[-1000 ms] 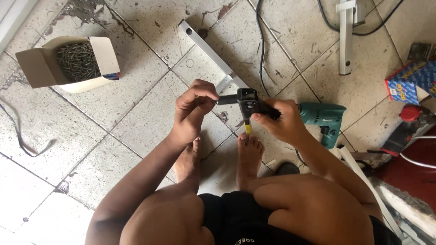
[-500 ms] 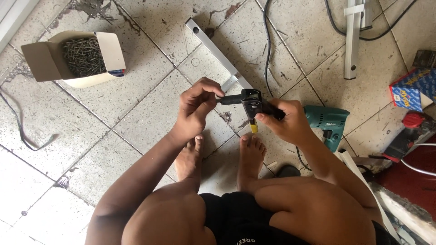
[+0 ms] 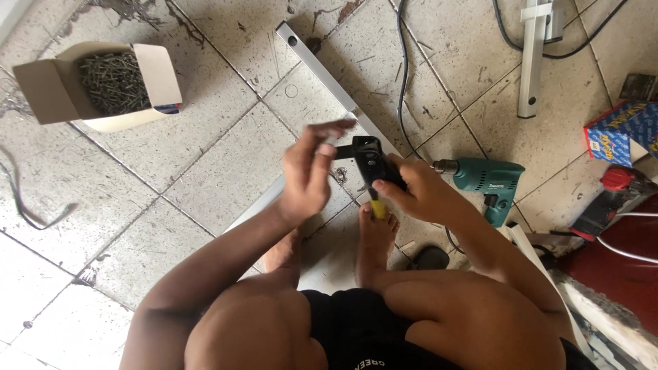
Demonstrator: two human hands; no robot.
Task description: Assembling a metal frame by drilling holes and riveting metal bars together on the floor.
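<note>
While the right hand (image 3: 418,195) is clamped round the black body of a hand riveter (image 3: 370,164) with a yellow-tipped handle, the left hand (image 3: 308,171) sits at the tool's nose with fingers loosely spread, tips touching or just off it; whether anything is pinched there, cannot tell, it blurs. Tool is held in the air above the person's bare feet (image 3: 373,240), just over the long aluminium strip (image 3: 322,65) lying slantwise on the tiled floor (image 3: 205,157). To do this well, judged: keep the right grip steady and the nose level so the left fingers can work squarely at the tip, clear of the handles. Room: open floor to the left as far as the cardboard box of nails (image 3: 113,82), well apart. Right is crowded, with a green power drill (image 3: 490,181) just beside the wrist, a black cable (image 3: 403,75) running past, and a blue carton (image 3: 624,130) beyond
</note>
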